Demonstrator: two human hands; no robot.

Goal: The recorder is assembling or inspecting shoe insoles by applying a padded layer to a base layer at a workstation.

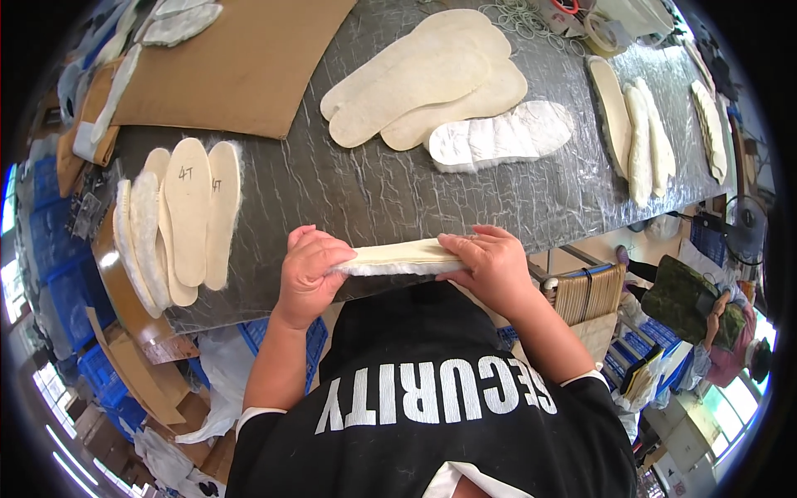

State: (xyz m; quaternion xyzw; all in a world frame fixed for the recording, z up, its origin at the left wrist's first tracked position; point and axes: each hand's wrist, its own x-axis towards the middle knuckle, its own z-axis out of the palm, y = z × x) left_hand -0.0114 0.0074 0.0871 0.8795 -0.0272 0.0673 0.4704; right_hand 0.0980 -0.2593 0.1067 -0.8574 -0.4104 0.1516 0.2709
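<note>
Between my two hands I hold a stack of cream insoles (397, 256) with white fleece along its lower side, level over the table's front edge. The fingers of my left hand (314, 270) are closed round its left end. My right hand (488, 264) pinches the right end, thumb toward the middle. Left of my hands lies a fanned group of fleece-edged insoles (188, 217), some with handwritten marks. Beyond my hands rest large cream insoles (415, 75) in an overlapping pile, with a white quilted insole (501, 134) against their near side.
The dark, wrinkled table cover (349, 187) spans the work surface. A brown cardboard sheet (224, 70) lies back left. More insoles (639, 141) lie at the right, with rubber bands (531, 23) and a tub (610, 33) behind. A person (730, 328) sits at far right; blue crates (62, 249) stand left.
</note>
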